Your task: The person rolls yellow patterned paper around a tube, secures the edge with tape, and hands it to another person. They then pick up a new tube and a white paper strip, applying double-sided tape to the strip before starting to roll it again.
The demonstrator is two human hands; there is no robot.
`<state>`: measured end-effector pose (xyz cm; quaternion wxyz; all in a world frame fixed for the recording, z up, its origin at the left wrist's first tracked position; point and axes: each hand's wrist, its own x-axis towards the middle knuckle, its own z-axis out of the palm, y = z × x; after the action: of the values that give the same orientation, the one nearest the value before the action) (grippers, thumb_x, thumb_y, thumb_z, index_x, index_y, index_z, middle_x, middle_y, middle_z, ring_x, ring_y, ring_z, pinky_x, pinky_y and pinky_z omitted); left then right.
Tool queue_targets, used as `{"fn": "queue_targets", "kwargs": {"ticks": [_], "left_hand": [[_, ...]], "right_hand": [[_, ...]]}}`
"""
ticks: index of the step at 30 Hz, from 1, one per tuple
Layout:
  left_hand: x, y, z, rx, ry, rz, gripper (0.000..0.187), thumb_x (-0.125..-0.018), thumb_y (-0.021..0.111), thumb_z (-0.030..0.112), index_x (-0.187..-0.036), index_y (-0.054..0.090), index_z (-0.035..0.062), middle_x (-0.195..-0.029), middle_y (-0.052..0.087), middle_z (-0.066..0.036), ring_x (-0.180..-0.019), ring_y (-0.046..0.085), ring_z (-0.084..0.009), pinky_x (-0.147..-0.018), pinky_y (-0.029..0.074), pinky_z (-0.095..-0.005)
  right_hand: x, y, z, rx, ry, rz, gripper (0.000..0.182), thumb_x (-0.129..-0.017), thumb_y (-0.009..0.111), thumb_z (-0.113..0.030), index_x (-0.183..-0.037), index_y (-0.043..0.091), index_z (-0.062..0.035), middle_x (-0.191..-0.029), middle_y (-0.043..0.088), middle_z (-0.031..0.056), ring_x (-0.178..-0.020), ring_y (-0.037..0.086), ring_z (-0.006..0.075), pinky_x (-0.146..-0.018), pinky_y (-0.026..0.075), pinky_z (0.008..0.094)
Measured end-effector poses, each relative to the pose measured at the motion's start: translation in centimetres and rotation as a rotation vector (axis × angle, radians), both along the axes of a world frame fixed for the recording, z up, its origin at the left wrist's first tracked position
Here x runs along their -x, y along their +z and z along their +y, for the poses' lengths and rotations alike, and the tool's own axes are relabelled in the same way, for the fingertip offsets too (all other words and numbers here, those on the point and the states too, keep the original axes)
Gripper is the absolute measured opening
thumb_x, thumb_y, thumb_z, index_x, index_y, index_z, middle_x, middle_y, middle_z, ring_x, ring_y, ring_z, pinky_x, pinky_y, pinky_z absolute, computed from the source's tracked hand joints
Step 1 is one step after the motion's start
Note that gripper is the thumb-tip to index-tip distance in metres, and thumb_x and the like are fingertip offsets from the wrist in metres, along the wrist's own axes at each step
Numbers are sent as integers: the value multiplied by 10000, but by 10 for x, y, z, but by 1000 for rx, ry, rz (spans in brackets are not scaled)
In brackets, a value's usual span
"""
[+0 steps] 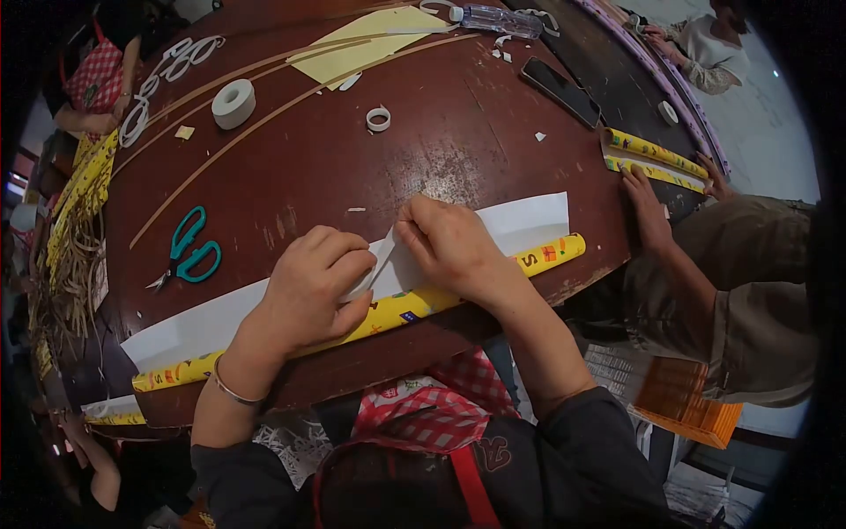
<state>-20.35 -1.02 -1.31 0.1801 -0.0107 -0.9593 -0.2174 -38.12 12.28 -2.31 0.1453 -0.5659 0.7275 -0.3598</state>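
Note:
My left hand (322, 286) is closed around a white roll of tape (361, 284), mostly hidden by the fingers. A narrow white strip (384, 254) runs from it up to my right hand (445, 238), whose thumb and fingers pinch its end. Under both hands lies a long sheet of yellow printed wrapping paper (405, 310), rolled along its near edge with its white back (211, 317) facing up beyond the roll. To the left, teal-handled scissors (188, 251) rest on the table with blades apart.
A large white tape roll (233, 104), a small ring (378, 119), a phone (560, 92), a bottle (498, 21) and yellow paper (374, 46) lie on the dark red table (300, 167). At right, another person's hands hold yellow rolled paper (656, 159); other people stand around.

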Motion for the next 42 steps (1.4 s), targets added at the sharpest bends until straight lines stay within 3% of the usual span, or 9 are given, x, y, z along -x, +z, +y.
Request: {"fn": "queue_targets", "kwargs": {"ticks": [6,13,16,22,24,31,37,42], "left_hand": [[1,6,3,59,52,-32,384,-672,763,189,-1005,616,69,-1105,613,-93,-1022,575,-275,-863,427,-405],[-3,1,-4,49,58,-98,416,-660,802,251,-985,614,73,-1145,602,-84,-1060,560,-277,-868,414,-408],[-3,1,-3,100,64,-92,398,-657,810,260,-955,619,77,-1162,599,-84,-1081,551,-281,-873,409,-420],[-3,3,-3,82,59,-106,372,-667,797,254,-954,647,70,-1180,581,-109,-1123,533,-293,-907,401,-438],[-3,5,-2,33,88,-180,310,-715,755,259,-953,651,90,-1204,570,-138,-1169,517,-330,-979,392,-456],[-2,5,-1,34,126,-170,328,-691,773,192,-993,676,110,-1206,552,-127,-1160,514,-317,-964,388,-447],[1,7,0,59,37,-105,326,-703,796,163,-969,642,56,-1224,559,-137,-1195,514,-343,-986,405,-459],[2,-4,-3,-123,3,70,335,-694,813,216,-816,561,32,-1167,612,-171,-1029,618,-359,-871,509,-428]], "right_hand": [[8,1,12,-10,-68,48,149,-940,579,-153,-893,566,-13,-796,632,204,-760,630,397,-680,494,453],[12,0,30,-20,-98,84,127,-931,593,-129,-899,559,-11,-803,625,198,-768,632,383,-681,493,442],[16,3,37,-51,-117,127,157,-946,562,-165,-893,552,-18,-811,639,206,-779,640,395,-710,510,472],[28,4,54,-50,-233,191,98,-925,600,-108,-926,570,-14,-797,628,191,-761,636,382,-670,492,434],[34,4,59,-67,-279,167,114,-925,601,-118,-922,570,-8,-798,633,197,-762,641,382,-664,494,429],[56,9,78,-153,-379,180,164,-949,566,-184,-897,568,-28,-802,640,194,-793,637,393,-706,493,468],[62,6,84,-143,-388,205,180,-946,563,-193,-893,572,-21,-821,637,195,-812,631,396,-733,489,484],[62,6,83,-104,-371,230,175,-937,572,-183,-885,568,-15,-830,629,207,-811,624,403,-723,485,494]]}}
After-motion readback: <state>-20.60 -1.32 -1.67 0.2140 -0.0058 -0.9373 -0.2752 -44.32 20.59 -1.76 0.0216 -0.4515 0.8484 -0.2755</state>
